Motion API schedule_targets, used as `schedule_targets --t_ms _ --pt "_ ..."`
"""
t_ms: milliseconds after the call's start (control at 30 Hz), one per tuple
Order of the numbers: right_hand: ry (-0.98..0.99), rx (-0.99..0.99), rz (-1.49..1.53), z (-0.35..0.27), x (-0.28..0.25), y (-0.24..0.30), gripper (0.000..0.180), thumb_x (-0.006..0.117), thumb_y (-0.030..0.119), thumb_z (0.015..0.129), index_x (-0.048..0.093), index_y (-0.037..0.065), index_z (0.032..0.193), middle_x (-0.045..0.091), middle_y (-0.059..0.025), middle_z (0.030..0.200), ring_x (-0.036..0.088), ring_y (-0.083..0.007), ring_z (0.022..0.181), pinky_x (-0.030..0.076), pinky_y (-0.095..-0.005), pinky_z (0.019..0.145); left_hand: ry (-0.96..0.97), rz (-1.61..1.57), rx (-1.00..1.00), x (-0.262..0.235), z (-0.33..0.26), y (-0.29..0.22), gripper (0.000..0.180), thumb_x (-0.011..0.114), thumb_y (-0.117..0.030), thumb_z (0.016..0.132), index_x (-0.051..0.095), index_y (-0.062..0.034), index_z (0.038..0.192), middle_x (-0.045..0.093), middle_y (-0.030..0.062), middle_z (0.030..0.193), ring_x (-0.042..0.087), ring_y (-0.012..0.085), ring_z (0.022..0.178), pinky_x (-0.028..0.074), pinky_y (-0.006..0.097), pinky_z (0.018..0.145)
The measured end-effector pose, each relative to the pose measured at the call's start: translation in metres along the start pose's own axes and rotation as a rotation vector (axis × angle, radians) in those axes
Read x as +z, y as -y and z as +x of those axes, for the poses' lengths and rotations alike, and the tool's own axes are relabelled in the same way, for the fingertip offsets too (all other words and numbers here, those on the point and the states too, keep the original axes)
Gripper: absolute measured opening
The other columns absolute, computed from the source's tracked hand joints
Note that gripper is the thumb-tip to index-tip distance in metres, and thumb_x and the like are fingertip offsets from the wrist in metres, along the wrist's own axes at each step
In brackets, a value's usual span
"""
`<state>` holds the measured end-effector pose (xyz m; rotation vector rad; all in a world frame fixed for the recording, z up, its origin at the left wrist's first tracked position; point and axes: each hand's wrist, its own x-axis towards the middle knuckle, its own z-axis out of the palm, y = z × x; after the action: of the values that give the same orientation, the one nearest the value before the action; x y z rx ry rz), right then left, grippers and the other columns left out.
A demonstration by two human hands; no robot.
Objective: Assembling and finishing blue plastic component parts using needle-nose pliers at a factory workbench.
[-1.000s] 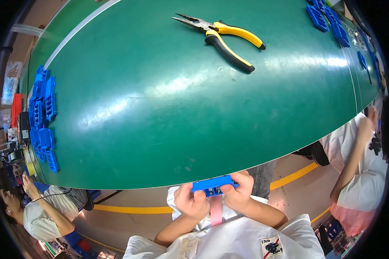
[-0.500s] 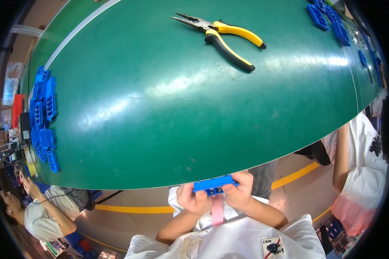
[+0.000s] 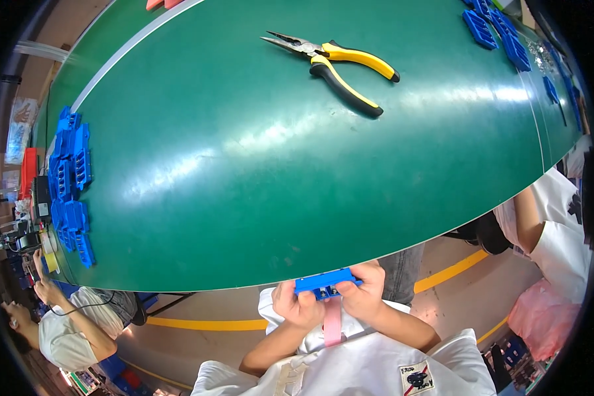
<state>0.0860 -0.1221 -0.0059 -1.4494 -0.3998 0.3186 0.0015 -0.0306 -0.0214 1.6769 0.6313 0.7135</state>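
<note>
Both my hands hold one small blue plastic block (image 3: pixel 325 282) just below the near edge of the green table (image 3: pixel 297 165). My left hand (image 3: pixel 298 305) grips its left end and my right hand (image 3: pixel 362 294) grips its right end, fingers curled over it. A pink strip (image 3: pixel 332 322) hangs down beneath the block between my wrists. Yellow-handled long-nose pliers (image 3: pixel 336 64) lie far up the table, well away from both hands.
A heap of blue plastic blocks (image 3: pixel 69 181) lies along the table's left edge, and more blue blocks (image 3: pixel 495 30) sit at the far right corner. A seated person (image 3: pixel 72 330) is at lower left. Another person in white (image 3: pixel 554 224) stands at the right. Yellow floor lines run below.
My hands and the blue block have stayed in place. The person at the right has shifted, their arm dropping lower beside the table edge.
</note>
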Motion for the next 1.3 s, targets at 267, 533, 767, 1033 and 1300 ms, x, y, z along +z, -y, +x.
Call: schedule_targets --t_ms 267,533,767,1033,1300 --pt "-0.005 0.08 0.05 -0.002 0.006 -0.002 0.02 0.068 0.017 0.087 0.066 -0.003 0.086 0.059 -0.009 0.063 0.057 -0.0119 0.055 0.043 -0.0279 0.051 -0.078 -0.036 -0.061 0.0 -0.004 0.015 0.039 0.051 -0.029 0.097 0.063 0.0069 0.104 0.066 0.0119 0.073 0.064 0.0186 0.061 0.048 0.03 0.057" --pt "0.048 0.196 0.044 -0.016 0.005 -0.013 0.018 0.065 0.014 0.088 0.064 -0.004 0.086 0.06 -0.0067 0.064 0.055 -0.0083 0.059 0.044 -0.0259 0.054 -0.031 -0.061 -0.014 -0.002 -0.009 0.025 0.03 0.048 -0.024 0.099 0.057 0.0007 0.086 0.058 0.0033 0.073 0.053 0.0068 0.058 0.043 0.021 0.048" --pt "0.067 0.195 0.124 -0.009 -0.002 0.007 0.014 0.065 0.011 0.089 0.064 -0.003 0.09 0.062 -0.0069 0.068 0.056 -0.0097 0.06 0.044 -0.0248 0.055 0.122 -0.251 -0.169 -0.009 -0.005 -0.001 0.05 0.054 -0.043 0.096 0.056 0.0052 0.108 0.063 0.0108 0.097 0.059 0.014 0.079 0.046 0.026 0.067" --pt "0.044 0.183 0.18 -0.004 0.001 0.015 0.021 0.067 0.014 0.088 0.064 -0.004 0.099 0.065 -0.008 0.077 0.058 -0.0111 0.066 0.045 -0.0254 0.059 0.152 -0.351 -0.297 -0.01 0.0 0.003 0.065 0.058 -0.058 0.09 0.054 0.0031 0.113 0.062 0.0065 0.09 0.058 0.0102 0.066 0.044 0.022 0.05" --pt "0.104 0.168 0.073 -0.008 -0.004 0.002 0.027 0.067 0.021 0.089 0.064 -0.003 0.101 0.065 -0.0125 0.082 0.061 -0.021 0.068 0.047 -0.03 0.064 0.22 -0.25 -0.251 -0.01 0.004 -0.002 0.06 0.053 -0.056 0.093 0.057 0.0023 0.109 0.062 0.0049 0.083 0.058 0.0087 0.062 0.042 0.021 0.048"
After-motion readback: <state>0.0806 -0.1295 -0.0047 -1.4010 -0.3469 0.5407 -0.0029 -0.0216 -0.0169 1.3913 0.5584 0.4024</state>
